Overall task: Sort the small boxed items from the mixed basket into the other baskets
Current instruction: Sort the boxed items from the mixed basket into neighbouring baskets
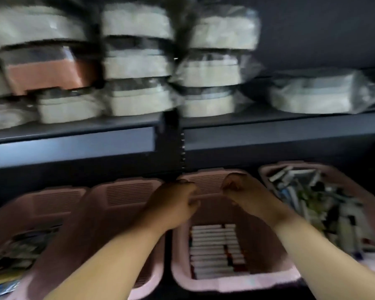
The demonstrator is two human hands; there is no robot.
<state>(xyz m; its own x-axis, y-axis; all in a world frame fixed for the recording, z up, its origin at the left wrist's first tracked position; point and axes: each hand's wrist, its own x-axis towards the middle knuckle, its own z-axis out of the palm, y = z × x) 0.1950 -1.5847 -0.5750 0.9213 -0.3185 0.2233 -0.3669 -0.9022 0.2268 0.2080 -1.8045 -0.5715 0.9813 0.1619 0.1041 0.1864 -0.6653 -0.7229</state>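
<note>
Both curled by middle basket (206, 180) rim: left hand (173, 205), right hand (241, 192); hold unclear.

Four baskets sit side by side in a row. The far-left basket (52, 192) has loose packets (24, 250) in it. The second basket (126, 191) is just beside it. The third basket (236, 283) holds small boxes (214, 250) lined up in rows at its near end. The mixed basket (290, 165) is far right, full of jumbled boxes (312, 198). Above and behind them, wrapped packs (136, 61) are stacked on the upper shelf (279, 135).
</note>
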